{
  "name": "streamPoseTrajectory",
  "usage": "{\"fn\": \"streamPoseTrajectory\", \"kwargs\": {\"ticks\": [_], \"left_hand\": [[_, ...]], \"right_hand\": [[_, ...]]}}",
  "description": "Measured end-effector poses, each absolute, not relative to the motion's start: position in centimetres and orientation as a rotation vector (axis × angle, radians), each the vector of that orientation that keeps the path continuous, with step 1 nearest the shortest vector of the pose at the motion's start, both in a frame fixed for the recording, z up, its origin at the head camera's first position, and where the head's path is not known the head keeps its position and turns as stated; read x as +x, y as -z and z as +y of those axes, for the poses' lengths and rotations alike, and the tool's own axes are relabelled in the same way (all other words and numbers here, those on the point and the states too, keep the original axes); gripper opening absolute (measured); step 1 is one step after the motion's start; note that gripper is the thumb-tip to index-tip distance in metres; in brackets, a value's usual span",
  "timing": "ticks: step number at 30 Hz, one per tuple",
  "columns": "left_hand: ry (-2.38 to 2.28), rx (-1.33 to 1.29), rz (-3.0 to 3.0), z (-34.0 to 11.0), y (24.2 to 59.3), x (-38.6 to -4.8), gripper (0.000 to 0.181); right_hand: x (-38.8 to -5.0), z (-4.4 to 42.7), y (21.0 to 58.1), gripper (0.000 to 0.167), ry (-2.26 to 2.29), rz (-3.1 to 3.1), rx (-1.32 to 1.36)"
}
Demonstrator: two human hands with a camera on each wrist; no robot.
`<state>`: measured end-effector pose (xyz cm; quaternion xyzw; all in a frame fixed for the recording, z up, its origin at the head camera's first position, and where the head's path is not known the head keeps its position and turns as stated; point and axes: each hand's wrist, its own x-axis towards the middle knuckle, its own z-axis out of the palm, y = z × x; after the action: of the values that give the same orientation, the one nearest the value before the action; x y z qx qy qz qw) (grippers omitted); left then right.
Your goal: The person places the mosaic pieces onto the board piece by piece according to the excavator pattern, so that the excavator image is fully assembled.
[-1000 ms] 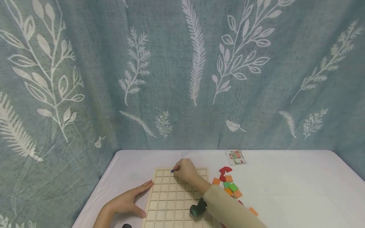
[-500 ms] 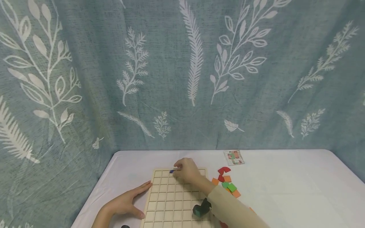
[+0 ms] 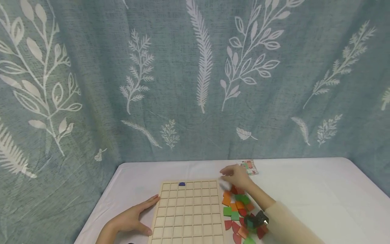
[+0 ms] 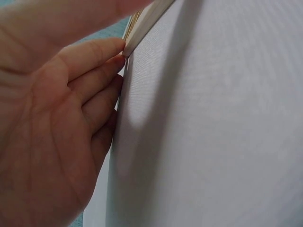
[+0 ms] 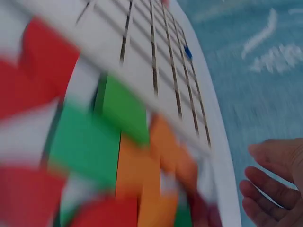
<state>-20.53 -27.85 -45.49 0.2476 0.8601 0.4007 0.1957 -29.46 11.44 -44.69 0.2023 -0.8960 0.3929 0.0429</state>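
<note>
A wooden grid board lies on the white table. One small blue piece with a rounded top sits in a cell of its far row. My left hand rests at the board's left edge, fingers straight and thumb spread; in the left wrist view its fingertips touch the board's side. My right hand is in the air past the board's far right corner, above the loose pieces. Its fingers are loosely bent, with nothing seen between them in the right wrist view.
Loose red, orange and green pieces lie in a heap along the board's right side. A small patterned card lies at the back, partly behind the right hand. A patterned curtain hangs behind the table.
My right hand has let go of the blue piece, left in the far row, and moved right over the loose pieces. My left hand has stayed at the board's edge.
</note>
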Motion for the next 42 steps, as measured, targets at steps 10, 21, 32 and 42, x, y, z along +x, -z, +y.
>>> {"fn": "streamPoseTrajectory", "kwargs": {"ticks": [10, 21, 32, 42], "left_hand": [[-1.127, 0.679, 2.4, -28.0, 45.7, -20.4, 0.098], [-1.161, 0.702, 2.386, -27.9, 45.6, -20.3, 0.099], [-1.183, 0.691, 2.375, -28.0, 45.7, -20.2, 0.099], [-1.19, 0.693, 2.37, -27.9, 45.5, -20.1, 0.099]], "right_hand": [[-28.9, 16.3, 45.2, 0.015, -1.105, -2.81, 0.428], [-27.1, 15.6, 45.6, 0.013, -1.126, -2.871, 0.781], [-26.5, 14.4, 46.4, 0.014, -0.975, -2.843, 0.723], [-26.4, 13.8, 46.1, 0.013, -0.95, -2.873, 0.689]]}}
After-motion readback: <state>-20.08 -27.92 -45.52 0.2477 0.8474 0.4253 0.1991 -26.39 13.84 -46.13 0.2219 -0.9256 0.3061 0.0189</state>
